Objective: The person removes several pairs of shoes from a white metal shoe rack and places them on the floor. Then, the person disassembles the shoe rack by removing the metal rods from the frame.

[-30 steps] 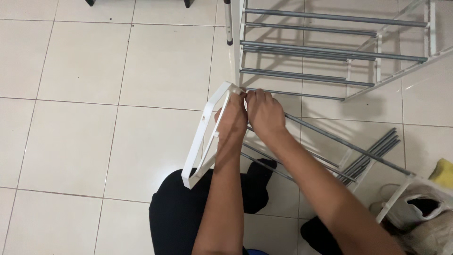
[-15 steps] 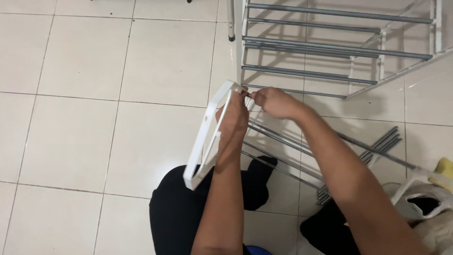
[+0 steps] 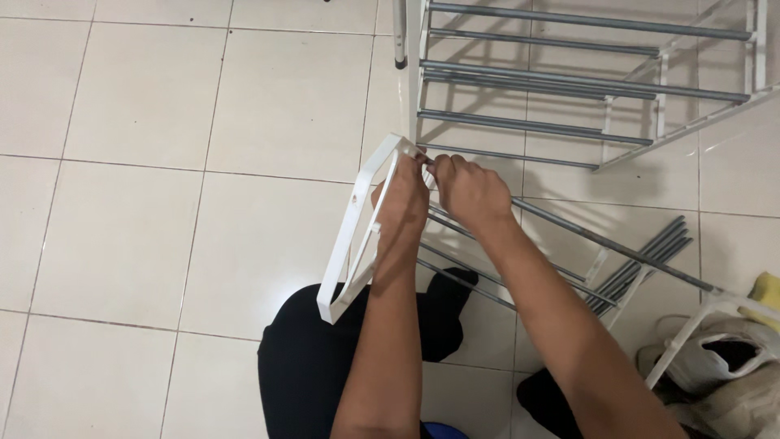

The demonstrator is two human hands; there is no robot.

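Item: white plastic side frame (image 3: 355, 232), angular w/ bevelled corners, held tilted above the tiled floor (image 3: 162, 203), top corner up near the standing rack, lower end over the person's lap.

L hand (image 3: 401, 203): closed round the frame's upper part, fingers wrapped on its inner edge, wrist below.

R hand (image 3: 470, 191): fingers pinched shut at the frame's top corner, touching L hand; what sat between the fingertips too small to tell. Appeared to meet the end of a grey metal rod (image 3: 609, 244) running away to the lower right, under the forearm.

Adjacent: approx. three more thin grey rods (image 3: 463, 280) fanned out below the hands, ends toward the frame. Bundle of loose grey rods (image 3: 646, 264) lay on the floor to the right, beside a white frame piece (image 3: 691, 333).

Beyond: assembled rack section (image 3: 569, 81), white uprights w/ grey crossbars, stood just past the hands at top.

Misc.: white plastic bag (image 3: 715, 358) at lower right; yellow cloth-like thing (image 3: 765, 289) at right edge; person's dark trousers (image 3: 309, 366) at bottom centre.
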